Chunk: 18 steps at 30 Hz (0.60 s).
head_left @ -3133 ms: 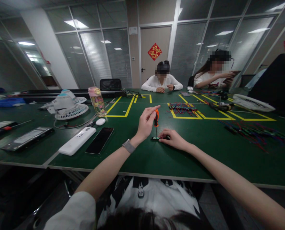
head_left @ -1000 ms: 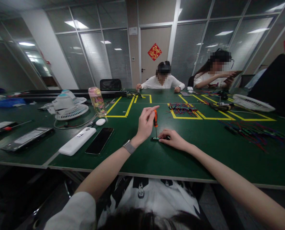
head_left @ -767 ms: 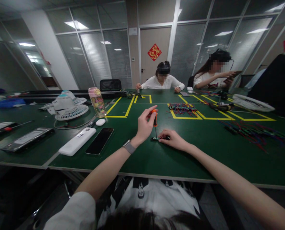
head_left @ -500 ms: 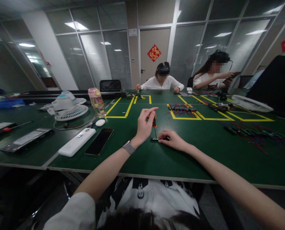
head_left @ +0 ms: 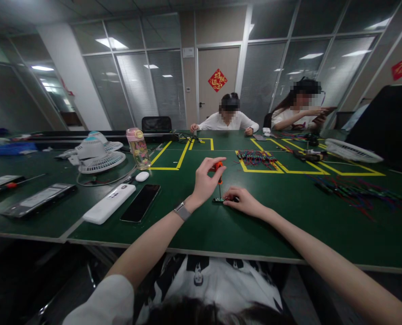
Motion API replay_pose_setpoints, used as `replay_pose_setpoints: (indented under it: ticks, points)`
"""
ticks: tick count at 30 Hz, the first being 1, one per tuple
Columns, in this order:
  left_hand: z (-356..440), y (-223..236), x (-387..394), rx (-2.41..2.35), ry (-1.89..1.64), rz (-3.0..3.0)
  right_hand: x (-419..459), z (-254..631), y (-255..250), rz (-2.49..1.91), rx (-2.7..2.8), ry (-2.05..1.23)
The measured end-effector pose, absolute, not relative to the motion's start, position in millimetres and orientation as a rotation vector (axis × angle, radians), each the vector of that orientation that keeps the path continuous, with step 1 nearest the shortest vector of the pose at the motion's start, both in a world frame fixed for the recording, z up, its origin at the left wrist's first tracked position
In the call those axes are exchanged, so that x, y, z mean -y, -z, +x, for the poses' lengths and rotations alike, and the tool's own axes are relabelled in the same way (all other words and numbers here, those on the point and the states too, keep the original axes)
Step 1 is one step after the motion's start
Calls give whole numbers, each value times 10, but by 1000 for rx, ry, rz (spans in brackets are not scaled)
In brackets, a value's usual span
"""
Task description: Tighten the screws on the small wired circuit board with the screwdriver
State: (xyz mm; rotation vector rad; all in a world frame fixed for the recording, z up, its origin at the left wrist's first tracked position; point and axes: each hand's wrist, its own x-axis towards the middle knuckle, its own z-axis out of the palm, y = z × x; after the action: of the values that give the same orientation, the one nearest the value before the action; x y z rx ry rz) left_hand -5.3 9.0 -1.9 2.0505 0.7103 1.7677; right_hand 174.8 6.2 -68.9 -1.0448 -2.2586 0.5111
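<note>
My left hand (head_left: 206,178) is closed on the orange and black handle of a screwdriver (head_left: 219,173), which stands upright. Its thin shaft reaches down to a small green circuit board (head_left: 218,200) lying on the green table (head_left: 194,230). Whether the tip sits in a screw is too small to tell. From the right, my right hand (head_left: 242,199) pinches the near end of that board and steadies it against the tabletop; dark parts of it are partly hidden under the fingers.
Left of my hands lie a black phone (head_left: 140,203), a white power bank (head_left: 109,204) and a white oval case (head_left: 142,176). A bottle (head_left: 139,149) and fans (head_left: 101,155) stand beyond. Wired boards (head_left: 257,158) lie in yellow tape, more (head_left: 353,192) at right. Two people sit across.
The left fingers have shifted round the screwdriver handle, with more orange now showing. The board and my right hand stay in place. The whole view has tipped slightly.
</note>
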Motion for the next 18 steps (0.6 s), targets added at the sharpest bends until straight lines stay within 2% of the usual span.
replay_pose_setpoints:
  ticks: [10,18]
  points:
    - [-85,-51,-45,-571,-1627,2177,-49,1742,672,-1055,2252,-536]
    - [-56,-68,2,-777,-1877,2252,-45,1744,668,-1061,2253,-534]
